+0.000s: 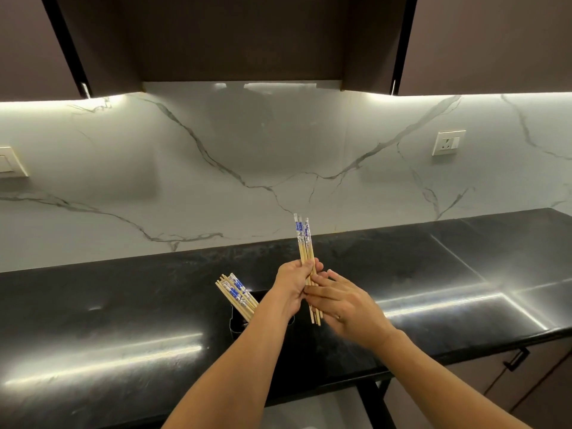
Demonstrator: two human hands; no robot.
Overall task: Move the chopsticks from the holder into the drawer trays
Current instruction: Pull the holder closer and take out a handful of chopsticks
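marble wall [216, 150], black bench [123, 305] below it. dark holder [240, 322] sits on the bench w/ chopsticks [236, 294] leaning out to the left. left hand [292, 284] has its grip wrapped round an upright bunch [305, 243] of chopsticks above the bench, right of the holder. right hand [346, 305] grip slack, fingers straight, touching the bunch low down.

Countertop [123, 320], lower frame: black stone, polished, glossy with light streaks. Backsplash [247, 144], centre: white grey-veined marble look, smooth. Chopsticks [305, 243]: pale wood, blue-white printed tops. Holder [240, 320]: black, glossy.
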